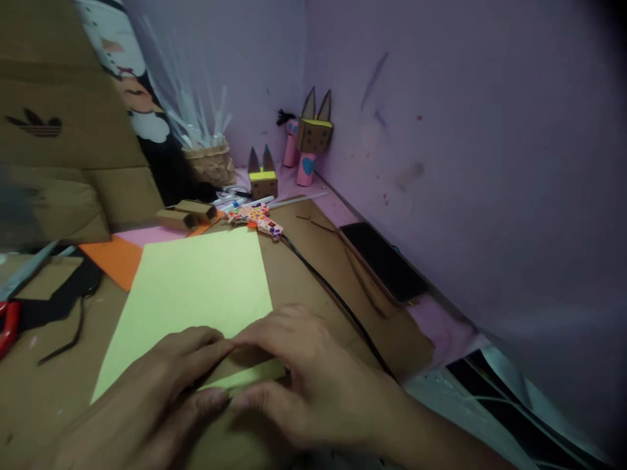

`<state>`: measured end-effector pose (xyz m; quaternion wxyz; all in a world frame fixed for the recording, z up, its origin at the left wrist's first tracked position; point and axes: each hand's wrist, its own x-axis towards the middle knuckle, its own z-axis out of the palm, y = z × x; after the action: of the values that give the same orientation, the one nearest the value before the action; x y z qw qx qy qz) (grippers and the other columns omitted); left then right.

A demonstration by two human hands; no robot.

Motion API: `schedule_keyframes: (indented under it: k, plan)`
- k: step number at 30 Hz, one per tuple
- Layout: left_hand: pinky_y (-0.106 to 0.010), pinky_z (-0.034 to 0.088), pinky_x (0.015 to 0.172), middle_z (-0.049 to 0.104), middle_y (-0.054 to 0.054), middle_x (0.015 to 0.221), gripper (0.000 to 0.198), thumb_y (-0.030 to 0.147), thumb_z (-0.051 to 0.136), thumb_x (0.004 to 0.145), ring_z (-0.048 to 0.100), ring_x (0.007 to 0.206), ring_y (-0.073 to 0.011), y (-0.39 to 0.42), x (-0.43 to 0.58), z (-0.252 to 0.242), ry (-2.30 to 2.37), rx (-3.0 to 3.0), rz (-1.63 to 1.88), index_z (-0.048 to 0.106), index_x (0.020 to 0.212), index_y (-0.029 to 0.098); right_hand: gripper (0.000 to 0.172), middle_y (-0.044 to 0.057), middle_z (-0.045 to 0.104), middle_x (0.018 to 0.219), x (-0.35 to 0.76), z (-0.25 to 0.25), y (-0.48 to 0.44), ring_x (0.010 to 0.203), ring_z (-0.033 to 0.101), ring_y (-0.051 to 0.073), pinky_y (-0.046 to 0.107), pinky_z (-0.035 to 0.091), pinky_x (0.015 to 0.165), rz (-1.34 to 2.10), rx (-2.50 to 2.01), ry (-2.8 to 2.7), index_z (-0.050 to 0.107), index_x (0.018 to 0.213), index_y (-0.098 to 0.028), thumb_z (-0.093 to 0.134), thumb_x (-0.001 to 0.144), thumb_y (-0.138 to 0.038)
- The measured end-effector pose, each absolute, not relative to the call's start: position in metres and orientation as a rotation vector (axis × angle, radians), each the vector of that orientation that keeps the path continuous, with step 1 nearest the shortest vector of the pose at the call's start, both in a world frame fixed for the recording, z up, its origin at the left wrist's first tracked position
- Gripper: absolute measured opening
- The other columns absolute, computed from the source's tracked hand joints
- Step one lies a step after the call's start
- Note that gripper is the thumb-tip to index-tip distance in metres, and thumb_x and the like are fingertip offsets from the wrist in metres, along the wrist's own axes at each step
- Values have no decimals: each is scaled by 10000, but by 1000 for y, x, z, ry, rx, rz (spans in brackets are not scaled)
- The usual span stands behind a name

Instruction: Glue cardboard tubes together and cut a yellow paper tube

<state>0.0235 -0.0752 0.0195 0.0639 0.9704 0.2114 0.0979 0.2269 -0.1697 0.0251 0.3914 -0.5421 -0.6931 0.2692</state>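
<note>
My left hand [166, 375] and my right hand [308, 365] meet at the lower middle, thumbs and fingers closed around one small brown cardboard piece [252, 355]. A strip of yellow-green paper [257, 373] lies along its near side, between fingers and thumbs. My fingers hide much of the piece, so its full shape is unclear. Just beyond them, a large yellow-green sheet [200, 281] lies flat, its near edge partly under my hands. A glue gun [255, 219] with a flowered pattern lies past the sheet's far edge.
The glue gun's black cord [333, 290] runs toward me on the right, near a phone [385, 261]. Red-handled scissors [12, 313] lie at left by orange paper [115, 258]. Behind stand small cardboard animal figures [264, 186], a basket of clear sticks [210, 163] and a cardboard box [63, 143].
</note>
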Motion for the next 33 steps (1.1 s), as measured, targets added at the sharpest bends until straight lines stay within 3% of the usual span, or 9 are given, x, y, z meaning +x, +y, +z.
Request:
schedule_keyframes:
  k: [3,8,15,19,24,33]
  plan:
    - [-183,541,707,689,-1,1022,280,352,463,851,663,884,-163,-76,29,30,602,2895,231,609,1080,285,399,40,672,1032,220,14,-172,983,573,192,295,386,923,727,-1374,-1805,596,1113,-204,706,746,-315]
    - [-231,529,752,696,-13,1050,324,412,442,870,656,928,-184,-65,22,46,778,2706,129,638,1081,264,312,45,659,1027,216,-3,-170,959,566,200,310,426,855,751,-1447,-1767,589,1075,-217,670,774,-234]
    - [-373,404,975,567,-99,1281,438,379,421,875,516,1161,-244,7,32,52,1004,2685,237,542,1235,158,323,81,644,1013,208,8,-170,934,576,242,362,468,797,719,-1627,-1865,571,1052,-213,590,737,-145]
    - [-353,415,919,589,-116,1208,384,265,428,867,531,1109,-245,50,63,42,1003,2840,208,541,1222,174,334,93,672,972,205,12,-162,893,606,246,364,489,776,724,-1679,-1958,602,1032,-194,559,708,-129]
    - [-356,444,788,656,-129,975,294,253,447,842,584,934,-257,75,88,26,1038,2864,147,632,1045,148,445,103,685,1056,212,-9,-151,924,614,266,376,484,803,633,-1576,-2150,615,1116,-212,567,676,-163]
    - [-460,365,860,580,-172,1057,349,351,479,830,497,1024,-318,74,93,7,1181,2838,197,583,1056,105,404,96,672,1065,215,-1,-152,933,605,251,357,476,808,755,-1555,-2196,600,1117,-207,549,718,-169]
